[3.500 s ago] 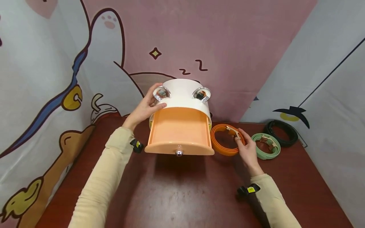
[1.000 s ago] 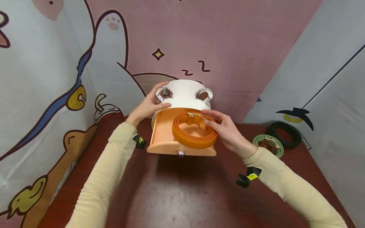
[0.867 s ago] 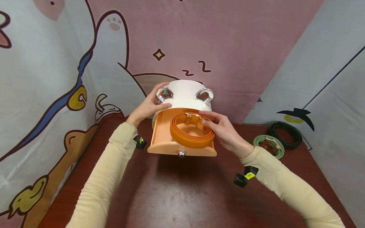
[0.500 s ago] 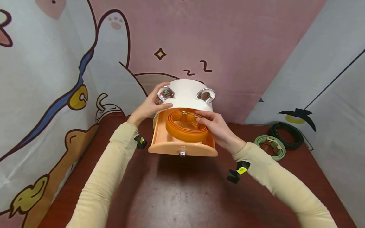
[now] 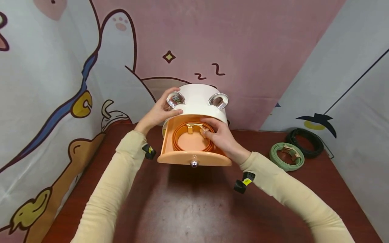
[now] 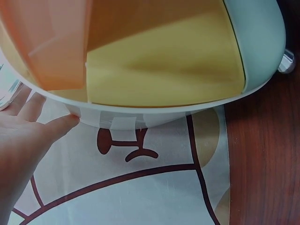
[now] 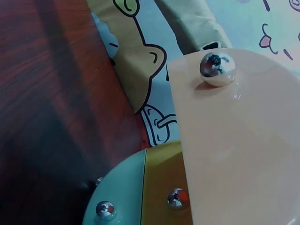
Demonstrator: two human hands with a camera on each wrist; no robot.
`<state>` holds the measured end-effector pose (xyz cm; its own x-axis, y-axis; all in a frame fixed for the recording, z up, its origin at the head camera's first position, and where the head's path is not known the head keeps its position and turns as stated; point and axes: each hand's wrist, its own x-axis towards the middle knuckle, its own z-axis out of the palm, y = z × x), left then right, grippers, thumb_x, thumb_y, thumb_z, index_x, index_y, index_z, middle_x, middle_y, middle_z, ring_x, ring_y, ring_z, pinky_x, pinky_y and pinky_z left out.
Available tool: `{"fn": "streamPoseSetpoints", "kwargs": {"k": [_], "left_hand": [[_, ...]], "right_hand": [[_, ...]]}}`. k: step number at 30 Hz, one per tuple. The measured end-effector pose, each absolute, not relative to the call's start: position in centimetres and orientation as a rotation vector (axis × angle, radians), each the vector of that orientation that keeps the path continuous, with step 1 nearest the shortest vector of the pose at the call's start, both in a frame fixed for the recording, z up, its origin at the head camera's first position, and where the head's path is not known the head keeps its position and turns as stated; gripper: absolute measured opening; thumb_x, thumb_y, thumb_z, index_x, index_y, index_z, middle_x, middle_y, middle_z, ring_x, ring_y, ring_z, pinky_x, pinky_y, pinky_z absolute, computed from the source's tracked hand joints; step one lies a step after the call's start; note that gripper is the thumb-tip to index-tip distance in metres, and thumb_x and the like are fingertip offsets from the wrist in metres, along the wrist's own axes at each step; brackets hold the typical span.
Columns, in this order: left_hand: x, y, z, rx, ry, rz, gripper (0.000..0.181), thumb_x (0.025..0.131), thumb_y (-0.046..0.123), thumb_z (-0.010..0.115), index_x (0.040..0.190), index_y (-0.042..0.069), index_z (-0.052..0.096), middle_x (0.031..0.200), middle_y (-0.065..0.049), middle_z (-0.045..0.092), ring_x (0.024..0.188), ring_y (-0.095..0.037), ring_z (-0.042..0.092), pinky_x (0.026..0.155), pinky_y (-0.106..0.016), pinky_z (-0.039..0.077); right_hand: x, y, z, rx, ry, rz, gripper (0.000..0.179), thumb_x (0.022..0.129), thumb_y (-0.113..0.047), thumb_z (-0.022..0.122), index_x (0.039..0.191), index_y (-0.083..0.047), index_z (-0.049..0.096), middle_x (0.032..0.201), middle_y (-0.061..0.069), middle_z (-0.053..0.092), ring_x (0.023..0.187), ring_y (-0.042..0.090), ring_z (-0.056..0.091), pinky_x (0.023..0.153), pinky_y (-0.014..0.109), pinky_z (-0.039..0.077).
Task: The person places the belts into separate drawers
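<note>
An orange coiled belt [image 5: 177, 136] with a gold buckle lies inside the pulled-out peach drawer [image 5: 179, 158] of a white rounded storage box [image 5: 199, 96]. My right hand [image 5: 223, 136] reaches over the drawer's right side and pinches the belt by the buckle, thumb inside the coil. On the box's left edge my left hand [image 5: 156, 111] grips the body beside a silver ring-shaped eye, thumb on the front. The left wrist view shows that hand [image 6: 28, 136] at the white rim. In the right wrist view the drawer front [image 7: 243, 140] fills the right side, hiding the hand.
A green coiled belt [image 5: 275, 155] and a black coiled belt [image 5: 317, 146] lie at the right on the dark red table [image 5: 194, 206]. Under the peach drawer sit a yellow drawer [image 7: 159, 187] and a green drawer [image 7: 122, 183] with silver knobs. Printed cloth [image 5: 243, 44] hangs behind.
My right hand has carried the orange belt left from the table beside the green belt, over the drawer, and down inside it. The left hand has kept its hold on the box.
</note>
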<state>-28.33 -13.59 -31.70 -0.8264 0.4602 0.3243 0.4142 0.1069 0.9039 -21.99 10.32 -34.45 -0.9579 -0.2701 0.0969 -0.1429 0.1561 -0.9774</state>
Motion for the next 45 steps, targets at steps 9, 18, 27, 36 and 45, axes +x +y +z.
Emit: {"fn": "streamPoseSetpoints", "kwargs": {"k": [9, 18, 27, 36, 45], "left_hand": [[-28.2, -13.6, -31.5, 0.939, 2.338, 1.833, 0.071, 0.089, -0.004, 0.065, 0.147, 0.007, 0.025, 0.130, -0.021, 0.042, 0.071, -0.015, 0.049, 0.068, -0.029, 0.041], [-28.1, -13.8, -31.6, 0.960, 2.319, 1.844, 0.070, 0.088, -0.007, 0.064, 0.146, 0.004, 0.025, 0.127, -0.023, 0.046, 0.085, -0.019, 0.054, 0.076, -0.031, 0.044], [-28.3, -13.7, -31.7, 0.965, 2.326, 1.833, 0.070, 0.088, -0.006, 0.064, 0.145, 0.004, 0.026, 0.125, -0.023, 0.046, 0.080, -0.018, 0.052, 0.074, -0.031, 0.042], [-28.3, -13.7, -31.8, 0.956, 2.312, 1.842, 0.070, 0.088, -0.006, 0.064, 0.145, 0.004, 0.025, 0.126, -0.024, 0.046, 0.082, -0.018, 0.053, 0.074, -0.030, 0.043], [-28.4, -13.7, -31.9, 0.996, 2.318, 1.837, 0.069, 0.088, -0.008, 0.064, 0.144, 0.002, 0.024, 0.122, -0.032, 0.045, 0.065, -0.014, 0.046, 0.062, -0.025, 0.040]], "right_hand": [[-22.4, 10.2, -34.5, -0.559, 2.523, -1.807, 0.039, 0.085, 0.014, 0.055, 0.122, 0.003, 0.063, 0.122, 0.015, 0.061, 0.111, 0.022, 0.054, 0.093, 0.033, 0.040], [-21.2, 11.4, -33.8, -0.746, 2.502, -1.799, 0.038, 0.085, 0.013, 0.055, 0.120, 0.002, 0.064, 0.122, 0.013, 0.062, 0.113, 0.025, 0.056, 0.097, 0.041, 0.041], [-20.1, 12.6, -32.7, -0.823, 2.579, -1.788, 0.036, 0.083, 0.013, 0.059, 0.116, 0.003, 0.066, 0.122, 0.011, 0.062, 0.114, 0.024, 0.055, 0.098, 0.042, 0.041], [-18.6, 13.6, -31.0, -0.968, 2.591, -1.773, 0.037, 0.083, 0.015, 0.062, 0.117, 0.002, 0.065, 0.120, 0.010, 0.060, 0.107, 0.031, 0.057, 0.089, 0.037, 0.048], [-17.0, 13.5, -30.3, -1.064, 2.528, -1.765, 0.038, 0.084, 0.016, 0.059, 0.119, 0.003, 0.063, 0.117, 0.011, 0.061, 0.103, 0.030, 0.060, 0.086, 0.033, 0.050]]}}
